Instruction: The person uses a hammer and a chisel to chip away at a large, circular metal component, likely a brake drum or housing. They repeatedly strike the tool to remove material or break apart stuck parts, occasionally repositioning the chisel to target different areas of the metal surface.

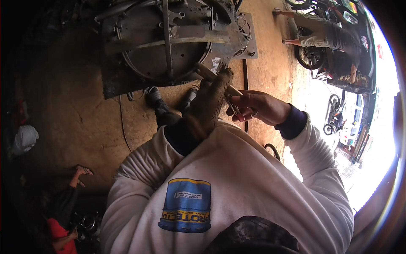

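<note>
My left hand (pixel 209 103), in a dark, dirty work glove, is closed around a pale bar-like tool (pixel 206 73) in front of my chest. One end of the tool reaches toward the metal worktable (pixel 112 86); the other comes out beside my right hand. My bare right hand (pixel 260 106) has its fingers curled at that end, around a thin metal piece (pixel 232 106) whose kind I cannot make out. On the table ahead lies a round metal frame (pixel 127 61) crossed by flat bars (pixel 167 38). An open-end wrench (pixel 181 15) rests near its top.
A cable (pixel 122 122) trails over the brown floor left of my feet (pixel 158 101). At the far right a person (pixel 325 31) is by motorcycles (pixel 311 57). Another person in red (pixel 59 235) is low at the left, near a white bundle (pixel 25 139).
</note>
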`<state>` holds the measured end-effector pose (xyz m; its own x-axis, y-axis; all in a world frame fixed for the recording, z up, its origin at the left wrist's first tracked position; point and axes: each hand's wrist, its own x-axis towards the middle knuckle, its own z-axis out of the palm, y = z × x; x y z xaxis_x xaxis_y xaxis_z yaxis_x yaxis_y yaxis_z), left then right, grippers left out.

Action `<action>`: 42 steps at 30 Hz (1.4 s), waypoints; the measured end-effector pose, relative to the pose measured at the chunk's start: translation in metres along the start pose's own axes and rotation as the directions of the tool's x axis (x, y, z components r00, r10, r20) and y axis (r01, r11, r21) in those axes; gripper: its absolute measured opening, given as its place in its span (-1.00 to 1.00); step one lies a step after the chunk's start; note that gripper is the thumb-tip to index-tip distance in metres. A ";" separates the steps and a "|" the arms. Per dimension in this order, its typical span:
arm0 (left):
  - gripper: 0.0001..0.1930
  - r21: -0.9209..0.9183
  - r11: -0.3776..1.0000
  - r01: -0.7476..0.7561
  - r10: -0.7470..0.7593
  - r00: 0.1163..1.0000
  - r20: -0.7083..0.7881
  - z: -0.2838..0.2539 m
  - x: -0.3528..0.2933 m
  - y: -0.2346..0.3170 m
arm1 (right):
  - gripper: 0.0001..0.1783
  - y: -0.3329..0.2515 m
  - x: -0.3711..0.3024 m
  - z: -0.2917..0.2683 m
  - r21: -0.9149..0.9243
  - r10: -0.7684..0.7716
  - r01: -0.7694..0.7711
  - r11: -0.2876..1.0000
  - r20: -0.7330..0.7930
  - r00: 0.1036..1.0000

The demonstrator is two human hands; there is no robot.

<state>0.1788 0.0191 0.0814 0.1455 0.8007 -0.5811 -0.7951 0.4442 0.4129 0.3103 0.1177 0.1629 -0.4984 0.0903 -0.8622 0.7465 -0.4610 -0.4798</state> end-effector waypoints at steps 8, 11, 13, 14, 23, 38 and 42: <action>-0.41 -0.091 0.993 -0.075 0.085 0.990 0.114 -0.012 0.022 -0.025 | -0.73 -0.015 -0.002 -0.001 0.032 0.050 -0.050 0.998 0.003 0.999; -0.58 -0.266 0.964 -0.004 0.025 0.997 0.075 -0.004 0.016 -0.016 | -0.73 -0.023 -0.004 0.007 0.019 0.061 -0.060 0.998 -0.062 0.996; -0.60 -0.289 0.957 0.013 0.011 0.997 0.079 -0.002 0.015 -0.014 | -0.77 -0.034 -0.007 0.014 -0.022 0.079 -0.082 0.996 -0.109 0.991; -0.54 -0.223 0.975 -0.002 0.023 0.995 0.093 -0.005 0.020 -0.018 | -0.76 -0.036 -0.008 0.015 -0.023 0.093 -0.096 0.995 -0.097 0.991; -0.56 -0.018 0.985 -0.172 0.172 0.985 0.017 -0.004 0.013 -0.016 | -0.73 -0.046 -0.001 0.015 -0.114 0.191 -0.199 0.973 -0.076 0.979; -0.67 -0.188 0.982 -0.018 0.027 0.999 0.045 -0.008 0.011 -0.012 | -0.83 -0.053 0.003 0.019 -0.311 0.174 -0.204 0.928 -0.120 0.977; -0.69 -0.239 0.971 0.004 0.011 0.998 0.060 -0.004 0.010 -0.010 | -0.80 -0.057 0.000 0.021 -0.289 0.180 -0.224 0.931 -0.171 0.969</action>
<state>0.1856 0.0209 0.0683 0.1722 0.8283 -0.5332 -0.9124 0.3382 0.2307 0.2580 0.1251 0.1934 -0.2727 0.1553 -0.9495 0.9339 -0.1946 -0.3001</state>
